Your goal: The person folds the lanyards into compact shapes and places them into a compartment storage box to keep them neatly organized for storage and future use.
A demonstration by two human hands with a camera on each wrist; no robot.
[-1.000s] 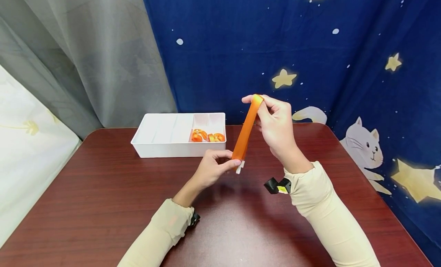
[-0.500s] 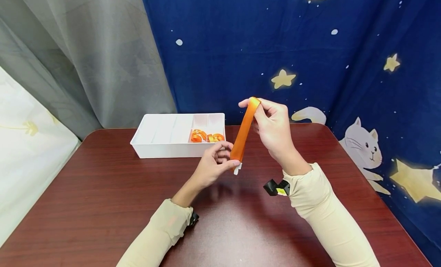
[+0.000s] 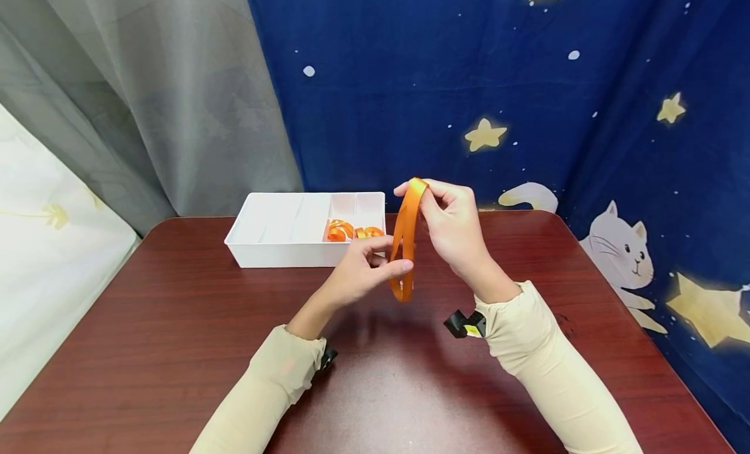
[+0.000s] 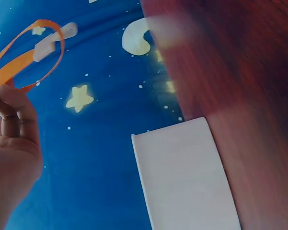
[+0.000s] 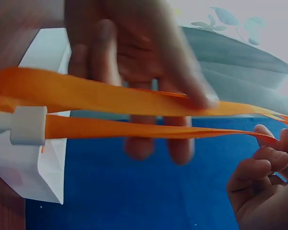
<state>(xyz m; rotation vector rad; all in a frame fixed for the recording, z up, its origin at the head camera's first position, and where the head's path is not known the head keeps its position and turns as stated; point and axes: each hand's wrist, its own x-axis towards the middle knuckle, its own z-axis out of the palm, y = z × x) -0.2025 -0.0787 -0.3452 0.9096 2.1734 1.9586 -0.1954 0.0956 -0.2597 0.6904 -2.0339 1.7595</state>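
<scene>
An orange ribbon lanyard point(image 3: 411, 210) hangs in a loop over the table, with its two strands spread apart. My right hand point(image 3: 454, 223) pinches its top between thumb and fingers. Low on the loop is my left hand point(image 3: 366, 268), its thumb lying across the ribbon. In the right wrist view the left hand point(image 5: 129, 52) has straight fingers behind the strands and its thumb over one of them. The lanyard's white plastic clip point(image 5: 28, 125) sits at the lower end of the loop, and the clip point(image 4: 44, 50) shows in the left wrist view too.
Behind the left hand stands a white divided box point(image 3: 281, 255) at the table's back edge. Coiled orange ribbons point(image 3: 338, 231) lie in two of its right-hand compartments. Blue and grey curtains hang behind the brown table point(image 3: 146, 324).
My right hand has moved left and down with the top of the lanyard. The left hand has loosened from the lower end, the strands have spread, and the clip has turned mostly out of sight.
</scene>
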